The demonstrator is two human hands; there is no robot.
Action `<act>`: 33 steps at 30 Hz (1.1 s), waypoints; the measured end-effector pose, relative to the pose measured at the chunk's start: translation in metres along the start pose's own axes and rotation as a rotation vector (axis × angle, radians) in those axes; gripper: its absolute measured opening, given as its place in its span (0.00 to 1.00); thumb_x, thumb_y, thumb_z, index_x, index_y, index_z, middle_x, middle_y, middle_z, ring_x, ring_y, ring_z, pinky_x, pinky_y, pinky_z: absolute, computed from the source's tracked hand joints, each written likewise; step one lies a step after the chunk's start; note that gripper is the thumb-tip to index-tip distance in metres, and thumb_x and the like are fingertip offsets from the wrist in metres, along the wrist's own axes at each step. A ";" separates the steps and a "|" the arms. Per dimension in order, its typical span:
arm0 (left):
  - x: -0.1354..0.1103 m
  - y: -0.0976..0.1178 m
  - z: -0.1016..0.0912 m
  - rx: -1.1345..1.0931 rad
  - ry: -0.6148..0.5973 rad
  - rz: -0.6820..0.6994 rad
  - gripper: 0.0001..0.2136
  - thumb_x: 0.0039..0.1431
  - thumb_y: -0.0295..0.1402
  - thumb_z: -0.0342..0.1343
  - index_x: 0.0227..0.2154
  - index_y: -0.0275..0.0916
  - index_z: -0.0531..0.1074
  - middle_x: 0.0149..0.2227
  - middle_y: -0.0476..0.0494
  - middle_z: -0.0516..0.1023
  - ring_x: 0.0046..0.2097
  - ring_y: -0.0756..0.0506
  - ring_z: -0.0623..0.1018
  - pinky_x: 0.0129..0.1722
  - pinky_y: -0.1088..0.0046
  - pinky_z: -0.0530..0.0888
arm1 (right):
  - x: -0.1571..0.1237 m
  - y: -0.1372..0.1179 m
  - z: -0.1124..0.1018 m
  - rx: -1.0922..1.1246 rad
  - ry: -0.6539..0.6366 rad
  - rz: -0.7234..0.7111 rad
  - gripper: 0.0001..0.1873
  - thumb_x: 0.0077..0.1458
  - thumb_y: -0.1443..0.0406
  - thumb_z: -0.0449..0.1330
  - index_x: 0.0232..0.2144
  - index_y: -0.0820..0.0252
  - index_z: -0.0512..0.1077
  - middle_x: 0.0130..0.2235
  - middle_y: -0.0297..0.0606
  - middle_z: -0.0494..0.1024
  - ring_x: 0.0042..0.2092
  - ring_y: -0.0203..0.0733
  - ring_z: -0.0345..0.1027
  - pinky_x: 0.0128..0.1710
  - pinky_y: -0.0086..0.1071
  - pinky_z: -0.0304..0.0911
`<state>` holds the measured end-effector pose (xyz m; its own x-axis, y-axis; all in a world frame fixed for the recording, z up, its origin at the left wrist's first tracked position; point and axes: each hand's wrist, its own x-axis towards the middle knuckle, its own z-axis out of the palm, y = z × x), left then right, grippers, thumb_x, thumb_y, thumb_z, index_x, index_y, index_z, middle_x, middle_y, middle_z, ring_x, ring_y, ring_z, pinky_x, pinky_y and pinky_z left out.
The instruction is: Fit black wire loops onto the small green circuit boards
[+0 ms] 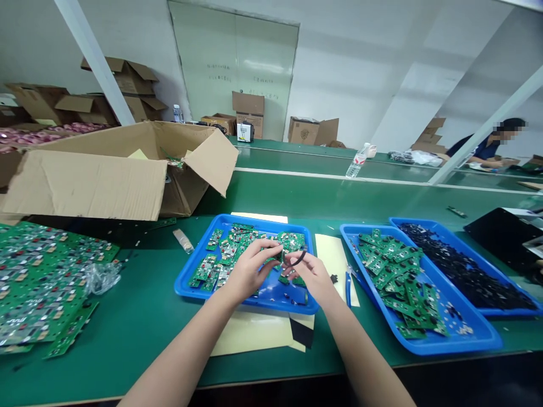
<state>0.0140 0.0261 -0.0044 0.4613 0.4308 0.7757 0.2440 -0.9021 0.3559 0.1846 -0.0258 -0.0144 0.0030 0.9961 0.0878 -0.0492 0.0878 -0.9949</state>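
Both my hands meet over a blue tray (186, 285) of several small green circuit boards. My left hand (250, 268) is closed, its fingertips pinching a small green circuit board (280, 255). My right hand (309, 274) is closed on a thin black curved part (299, 258) held up against that board. More small boards lie in the tray under and left of my hands.
A second blue tray (479, 336) of green boards and a third blue tray (526, 308) of black parts sit to the right. An open cardboard box (106, 181) stands at back left, with large green board panels (38, 282) in front. A water bottle (356, 161) and another person (487, 148) are far back.
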 end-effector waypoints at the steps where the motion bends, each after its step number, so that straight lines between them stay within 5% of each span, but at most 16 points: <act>1: 0.000 0.000 0.000 0.008 -0.002 0.018 0.14 0.58 0.24 0.52 0.47 0.40 0.68 0.43 0.39 0.72 0.47 0.45 0.73 0.45 0.65 0.73 | 0.001 0.000 0.001 0.075 -0.029 0.057 0.20 0.49 0.50 0.58 0.30 0.62 0.72 0.27 0.39 0.76 0.26 0.38 0.71 0.25 0.31 0.68; 10: -0.003 0.000 0.001 0.047 -0.038 0.051 0.15 0.59 0.26 0.51 0.49 0.41 0.68 0.42 0.39 0.71 0.44 0.45 0.74 0.42 0.66 0.75 | -0.002 -0.007 0.007 0.216 -0.166 0.125 0.16 0.45 0.54 0.63 0.22 0.62 0.70 0.19 0.31 0.72 0.19 0.31 0.65 0.20 0.25 0.61; 19: 0.005 0.007 -0.007 -0.208 -0.225 -0.099 0.13 0.59 0.31 0.52 0.46 0.41 0.71 0.38 0.42 0.71 0.41 0.46 0.73 0.40 0.68 0.74 | -0.003 -0.014 0.002 0.358 -0.249 0.312 0.16 0.41 0.56 0.65 0.19 0.63 0.68 0.16 0.31 0.70 0.16 0.31 0.61 0.16 0.25 0.57; 24: 0.007 0.009 -0.008 -0.247 -0.312 -0.190 0.13 0.60 0.33 0.49 0.46 0.42 0.72 0.38 0.42 0.71 0.41 0.46 0.73 0.41 0.67 0.73 | -0.002 -0.010 0.004 0.333 -0.233 0.267 0.16 0.42 0.54 0.65 0.21 0.62 0.69 0.15 0.30 0.69 0.16 0.30 0.60 0.16 0.25 0.55; 33: 0.002 0.002 -0.002 -0.138 -0.215 -0.203 0.13 0.61 0.33 0.49 0.47 0.41 0.71 0.39 0.42 0.70 0.41 0.46 0.72 0.41 0.67 0.73 | 0.001 -0.006 0.006 0.302 -0.153 0.198 0.16 0.45 0.54 0.63 0.21 0.61 0.67 0.15 0.28 0.66 0.16 0.30 0.57 0.17 0.25 0.53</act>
<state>0.0138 0.0246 -0.0012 0.5885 0.5841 0.5590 0.2384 -0.7861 0.5703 0.1791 -0.0257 -0.0081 -0.1840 0.9800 -0.0754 -0.3257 -0.1332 -0.9361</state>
